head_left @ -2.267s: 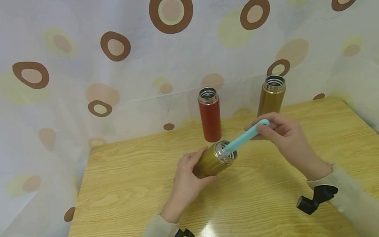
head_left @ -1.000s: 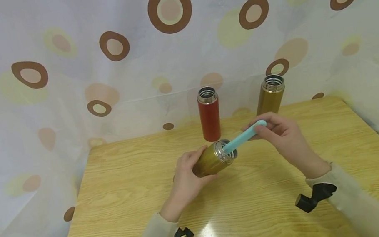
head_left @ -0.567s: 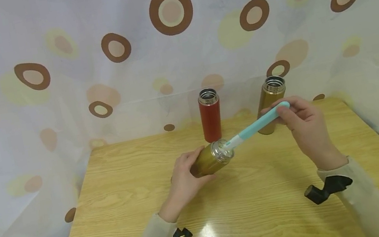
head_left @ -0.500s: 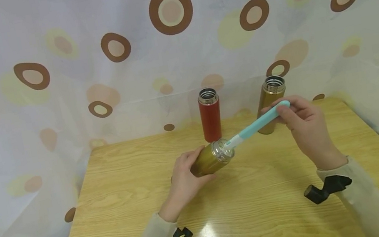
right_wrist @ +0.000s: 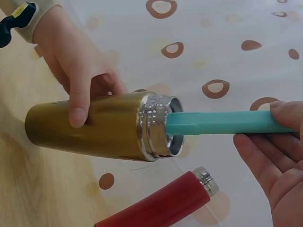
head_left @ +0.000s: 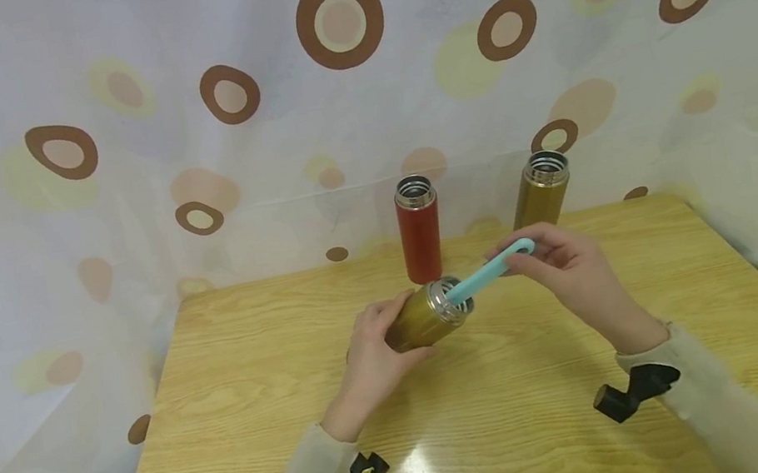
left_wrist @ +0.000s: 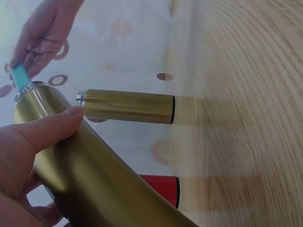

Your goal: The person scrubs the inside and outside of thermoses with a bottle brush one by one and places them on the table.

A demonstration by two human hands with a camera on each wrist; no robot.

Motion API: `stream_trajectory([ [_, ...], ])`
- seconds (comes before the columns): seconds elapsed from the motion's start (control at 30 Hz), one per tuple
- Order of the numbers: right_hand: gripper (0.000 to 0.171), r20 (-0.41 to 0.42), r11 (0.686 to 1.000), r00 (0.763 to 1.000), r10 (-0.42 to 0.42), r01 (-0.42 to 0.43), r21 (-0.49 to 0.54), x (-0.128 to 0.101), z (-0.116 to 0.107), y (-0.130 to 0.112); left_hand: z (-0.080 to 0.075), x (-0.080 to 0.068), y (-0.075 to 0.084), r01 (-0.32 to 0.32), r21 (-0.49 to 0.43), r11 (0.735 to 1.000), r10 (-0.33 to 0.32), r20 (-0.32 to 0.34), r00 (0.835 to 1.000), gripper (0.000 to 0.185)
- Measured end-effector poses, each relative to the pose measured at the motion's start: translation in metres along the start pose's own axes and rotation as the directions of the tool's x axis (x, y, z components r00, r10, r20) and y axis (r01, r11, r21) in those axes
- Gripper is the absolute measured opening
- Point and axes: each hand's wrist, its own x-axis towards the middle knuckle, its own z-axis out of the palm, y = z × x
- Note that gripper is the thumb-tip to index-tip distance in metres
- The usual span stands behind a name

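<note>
My left hand grips the body of a gold thermos flask, tilted over the table with its steel mouth pointing up and right. In the right wrist view the thumb of that hand lies along the gold wall. My right hand pinches the far end of a teal-handled bottle brush between thumb and fingers. Its handle enters the flask's open mouth; the brush head is hidden inside. The left wrist view shows the gold flask close up in the left hand.
A red flask stands upright without a lid behind the held one. Farther right, a second gold flask also stands lidless, partly behind my right hand. The wooden table meets a patterned sheet at the back.
My right hand drew the brush partway out, up and right, showing a white section, and has since pushed it back in. The left hand and its flask stay nearly in place.
</note>
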Motion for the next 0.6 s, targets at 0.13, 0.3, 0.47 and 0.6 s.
stream_trajectory([
  [0.13, 0.020, -0.067, 0.999, 0.998, -0.003, 0.005, 0.035, 0.000, -0.007, -0.003, -0.001, 0.000, -0.002, 0.013, -0.013, 1.000, -0.013, -0.006, 1.000, 0.081],
  [0.3, 0.022, -0.152, 0.995, 0.987, -0.053, 0.065, 0.079, 0.002, -0.016, -0.008, -0.002, 0.001, -0.005, 0.014, -0.001, 1.000, -0.015, -0.023, 1.000, 0.080],
  [0.47, 0.019, -0.249, 0.977, 0.963, -0.105, 0.147, 0.157, 0.004, -0.013, -0.005, -0.002, 0.001, -0.007, 0.007, 0.022, 1.000, -0.007, -0.022, 1.000, 0.081],
  [0.6, 0.021, -0.246, 0.976, 0.963, -0.106, 0.148, 0.157, 0.002, -0.005, 0.002, -0.003, 0.001, -0.005, 0.006, 0.039, 0.999, -0.005, -0.020, 1.000, 0.080],
])
